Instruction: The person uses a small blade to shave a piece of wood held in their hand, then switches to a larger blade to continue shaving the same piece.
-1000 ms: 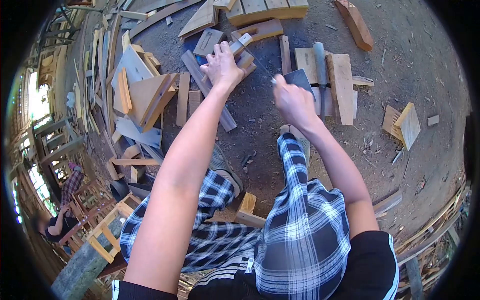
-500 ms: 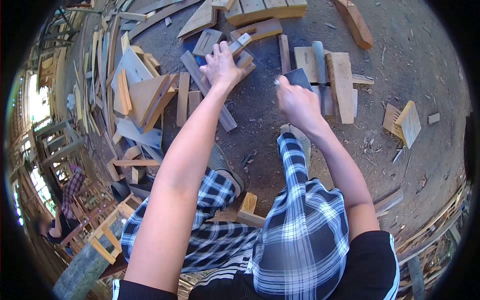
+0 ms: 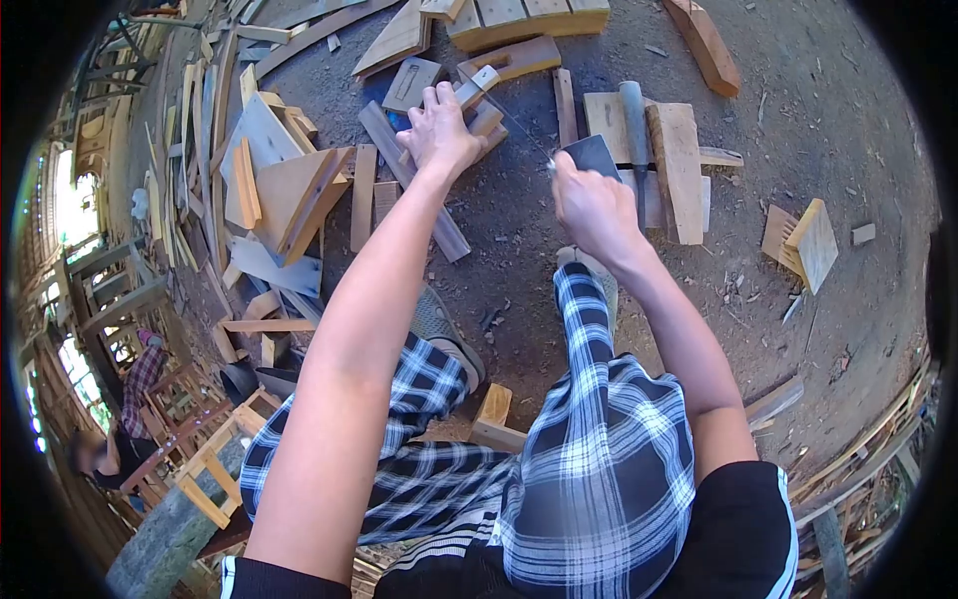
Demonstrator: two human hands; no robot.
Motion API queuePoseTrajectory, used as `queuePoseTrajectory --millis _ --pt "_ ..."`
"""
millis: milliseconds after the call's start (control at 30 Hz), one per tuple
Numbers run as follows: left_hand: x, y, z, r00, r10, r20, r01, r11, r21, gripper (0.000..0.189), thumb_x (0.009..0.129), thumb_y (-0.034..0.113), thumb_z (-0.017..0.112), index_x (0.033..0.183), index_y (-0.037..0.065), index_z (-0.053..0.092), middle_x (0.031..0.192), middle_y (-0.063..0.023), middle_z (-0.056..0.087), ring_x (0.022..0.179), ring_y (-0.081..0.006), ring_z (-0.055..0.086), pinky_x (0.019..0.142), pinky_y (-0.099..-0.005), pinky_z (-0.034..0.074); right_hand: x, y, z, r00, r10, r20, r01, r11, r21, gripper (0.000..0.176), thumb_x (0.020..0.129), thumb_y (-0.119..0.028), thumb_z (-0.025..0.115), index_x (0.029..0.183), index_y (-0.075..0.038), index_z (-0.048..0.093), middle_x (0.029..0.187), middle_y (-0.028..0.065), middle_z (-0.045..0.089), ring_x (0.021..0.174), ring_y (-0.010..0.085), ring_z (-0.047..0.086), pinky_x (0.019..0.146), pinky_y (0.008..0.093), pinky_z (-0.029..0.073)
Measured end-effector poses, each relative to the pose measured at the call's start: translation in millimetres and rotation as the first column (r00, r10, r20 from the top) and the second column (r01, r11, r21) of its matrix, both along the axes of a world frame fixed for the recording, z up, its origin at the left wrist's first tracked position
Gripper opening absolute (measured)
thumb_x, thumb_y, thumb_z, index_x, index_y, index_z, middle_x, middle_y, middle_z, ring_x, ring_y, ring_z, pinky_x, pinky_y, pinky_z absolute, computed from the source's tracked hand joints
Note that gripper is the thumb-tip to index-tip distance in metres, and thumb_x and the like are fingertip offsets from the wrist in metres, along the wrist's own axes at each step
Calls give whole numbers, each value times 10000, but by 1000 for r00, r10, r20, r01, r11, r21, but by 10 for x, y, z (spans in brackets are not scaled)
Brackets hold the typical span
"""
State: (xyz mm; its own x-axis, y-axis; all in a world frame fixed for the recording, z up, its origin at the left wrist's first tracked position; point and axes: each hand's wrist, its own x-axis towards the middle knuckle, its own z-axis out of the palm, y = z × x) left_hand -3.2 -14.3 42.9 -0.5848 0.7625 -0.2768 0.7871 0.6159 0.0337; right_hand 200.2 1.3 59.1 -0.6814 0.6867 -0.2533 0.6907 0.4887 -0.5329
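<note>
My left hand (image 3: pixel 439 132) is bent over a small stack of wooden pieces (image 3: pixel 486 122) on the ground, fingers curled around wood that it partly hides. Beyond its fingertips a pale wooden bar (image 3: pixel 479 84) with a small hole sticks out. To the right, my right hand (image 3: pixel 596 203) is closed, with a dark flat plate (image 3: pixel 591 156) showing at its knuckles. A small whitish bit shows at its fingertips, and a thin line runs from there toward the stack. What its fingers grip is mostly hidden. Close by lies a long grey-handled tool (image 3: pixel 635 120) against a wooden block (image 3: pixel 676 172).
Angled boards (image 3: pixel 299 195) and long strips are heaped at left. A slatted wooden piece (image 3: pixel 529 25) lies ahead, and a notched block (image 3: pixel 803 245) at right. My feet rest on the dirt floor. Another person (image 3: pixel 105 454) sits far left beside wooden frames.
Both hands stay almost where they were. A thin line between the wooden stack and my right fingertips shows more clearly now. The view has shifted slightly.
</note>
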Motion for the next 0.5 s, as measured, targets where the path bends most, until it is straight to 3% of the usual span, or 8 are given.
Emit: queuePoseTrajectory --millis 67,133,233,500 --pt "-43 30 7 999 -8 47 10 999 -34 945 631 330 892 1386 113 366 1368 -103 448 1246 -369 491 924 -584 460 -196 132 -61 1000 -7 -13 7 1000 11 156 920 -129 438 929 -12 540 768 230 694 717 384 708 607 484 563" --pt "-70 61 33 999 -5 44 8 999 -49 958 635 325 889 1395 117 346 1375 -104 435 1247 -379 487 925 -596 458 -550 267 -221 995 9 -103 4 992 129 167 918 -137 444 938 -9 548 781 227 698 729 382 709 635 480 565" --pt "-48 46 44 998 19 60 -15 997 -73 893 647 288 875 1371 120 380 1369 -92 449 1280 -336 477 938 -582 455 -762 350 -279 989 -13 -146 30 993 115 168 921 -141 452 957 -10 550 777 227 697 729 389 707 662 483 566" --pt "-38 46 22 999 15 41 -12 997 -70 922 656 317 884 1384 120 353 1384 -98 431 1280 -359 468 941 -608 451 -20 18 2 1000 -22 -2 22 1000 -15 152 929 -134 452 956 -14 542 741 242 683 709 402 699 609 494 566"
